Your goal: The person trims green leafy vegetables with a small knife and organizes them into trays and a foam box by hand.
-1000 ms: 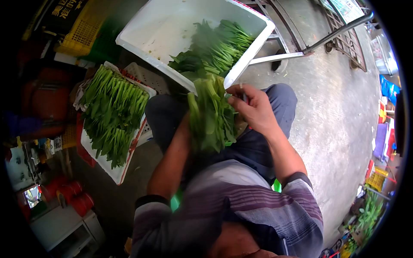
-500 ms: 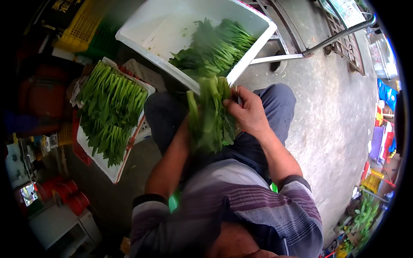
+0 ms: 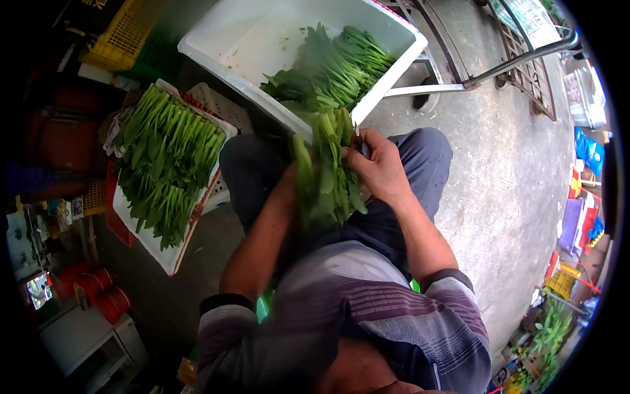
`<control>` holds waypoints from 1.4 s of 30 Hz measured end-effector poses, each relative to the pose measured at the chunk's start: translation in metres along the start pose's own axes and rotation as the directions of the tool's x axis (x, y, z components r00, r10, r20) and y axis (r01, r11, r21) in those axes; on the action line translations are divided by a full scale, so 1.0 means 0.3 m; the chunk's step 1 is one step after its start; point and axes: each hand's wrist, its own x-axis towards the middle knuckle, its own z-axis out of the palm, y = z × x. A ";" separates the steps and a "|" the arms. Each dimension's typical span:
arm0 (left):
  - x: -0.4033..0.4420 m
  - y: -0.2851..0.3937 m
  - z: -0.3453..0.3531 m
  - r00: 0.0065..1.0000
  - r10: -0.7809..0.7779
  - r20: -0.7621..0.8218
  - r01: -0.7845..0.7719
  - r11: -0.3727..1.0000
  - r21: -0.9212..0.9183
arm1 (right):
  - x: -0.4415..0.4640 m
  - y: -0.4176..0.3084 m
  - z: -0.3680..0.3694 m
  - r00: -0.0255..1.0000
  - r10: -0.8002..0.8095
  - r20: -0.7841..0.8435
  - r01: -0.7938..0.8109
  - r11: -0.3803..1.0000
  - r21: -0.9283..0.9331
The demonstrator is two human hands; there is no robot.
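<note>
A bunch of leafy green stalks [image 3: 333, 164] is upright between my knees. My left hand [image 3: 292, 180] is around its left side, mostly hidden by the leaves. At the bunch's right edge, my right hand [image 3: 378, 165] is closed on a small knife [image 3: 358, 136], its short blade pointing up. Just beyond the bunch, a white foam box [image 3: 230, 39] holds more greens [image 3: 344, 69] in its right part. To the left, many stalks [image 3: 167, 157] lie in rows on a white foam tray [image 3: 162, 257].
A metal cart frame [image 3: 453, 87] stands on the concrete floor [image 3: 505, 190] right of the box. Yellow crates [image 3: 121, 39] are at upper left. Red containers [image 3: 102, 292] and a white cabinet [image 3: 85, 338] sit at lower left. Plants [image 3: 551, 328] show at lower right.
The bunch has shifted slightly right and its loose left stalk now leans differently. My right hand stays beside it, and the knife blade shows more clearly. The view has turned slightly.
</note>
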 end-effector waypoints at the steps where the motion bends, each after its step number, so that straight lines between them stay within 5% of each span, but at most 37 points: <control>1: 0.001 0.000 0.006 1.000 -0.013 -0.018 0.013 1.000 -0.011 | -0.003 -0.007 -0.002 1.000 0.002 0.000 -0.002 0.999 -0.034; 8: -0.005 0.010 0.051 0.998 0.050 -0.044 -0.044 0.991 0.127 | -0.014 -0.009 -0.004 0.998 0.057 -0.015 -0.057 0.998 0.013; 14: 0.005 -0.017 -0.016 0.994 -0.031 -0.102 0.017 0.992 -0.127 | -0.051 -0.019 -0.022 0.997 0.005 0.080 -0.013 0.995 0.096; 20: -0.001 0.015 0.004 0.998 0.047 0.032 -0.049 0.998 0.046 | -0.103 -0.002 -0.030 0.994 -0.105 0.037 0.096 0.976 0.198; 25: -0.006 -0.013 -0.050 0.968 0.231 -0.093 -0.159 0.860 0.485 | -0.149 -0.023 -0.059 0.980 -0.197 0.031 0.188 0.965 0.183; 27: -0.006 -0.029 -0.093 0.962 0.260 -0.086 -0.185 0.848 0.497 | -0.165 -0.010 -0.061 0.985 -0.168 0.028 0.152 0.942 0.299; 29: -0.017 -0.028 -0.109 0.972 0.225 -0.064 -0.200 0.942 0.270 | -0.169 -0.007 -0.059 0.982 -0.186 0.014 0.168 0.916 0.364; 31: -0.025 0.002 -0.076 0.959 0.281 -0.026 -0.247 0.880 0.405 | -0.171 -0.010 -0.056 0.968 -0.251 -0.016 0.238 0.894 0.379; 36: -0.031 0.050 -0.057 0.929 0.371 0.022 -0.288 0.680 0.674 | -0.213 0.010 -0.110 0.993 -0.116 0.019 0.103 0.937 0.334; 39: -0.043 0.072 -0.053 0.945 0.323 -0.061 -0.257 0.841 0.476 | -0.239 0.009 -0.117 0.990 -0.097 -0.102 0.129 0.920 0.369; 42: -0.044 0.086 -0.059 0.958 0.268 -0.100 -0.260 0.962 0.079 | -0.265 0.031 -0.153 0.978 -0.090 -0.187 0.162 0.892 0.421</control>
